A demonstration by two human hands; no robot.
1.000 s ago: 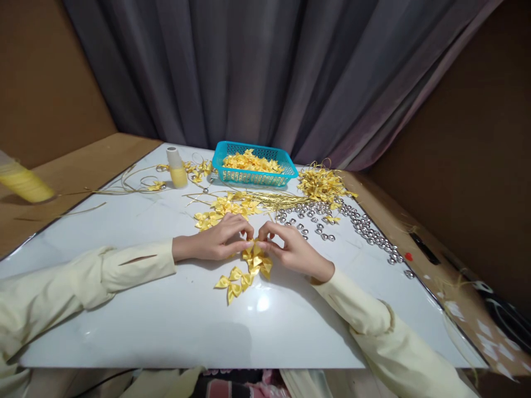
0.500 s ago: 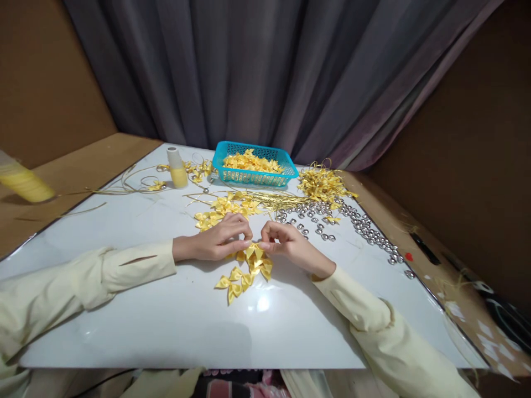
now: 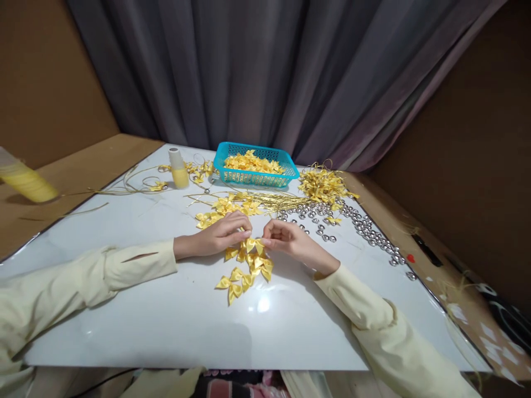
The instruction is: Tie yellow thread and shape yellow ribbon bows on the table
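Note:
Between my two hands, a small yellow ribbon bow (image 3: 254, 245) is pinched at its sides. My left hand (image 3: 222, 235) is closed, thumb and forefinger meeting at the bow's upper left. On the other side, my right hand (image 3: 292, 243) is closed too, its thumb and forefinger at the bow's right edge. Just below the held bow, several loose yellow bows (image 3: 235, 286) lie on the white tabletop (image 3: 166, 320). More yellow bows (image 3: 219, 207) lie beyond my left hand, partly hidden by it.
A blue basket (image 3: 222, 176) of yellow bows stands at the back. Gold cords (image 3: 277, 202) lie in front of it, with a heap of corded bows (image 3: 321, 185) and many silver bells (image 3: 369, 229) to the right. A yellow thread spool (image 3: 179, 171) stands left; another spool (image 3: 27, 182) lies farther left.
My fingertips have shifted slightly up and apart, so more of the bow between them shows. The loose bows and everything else stay put.

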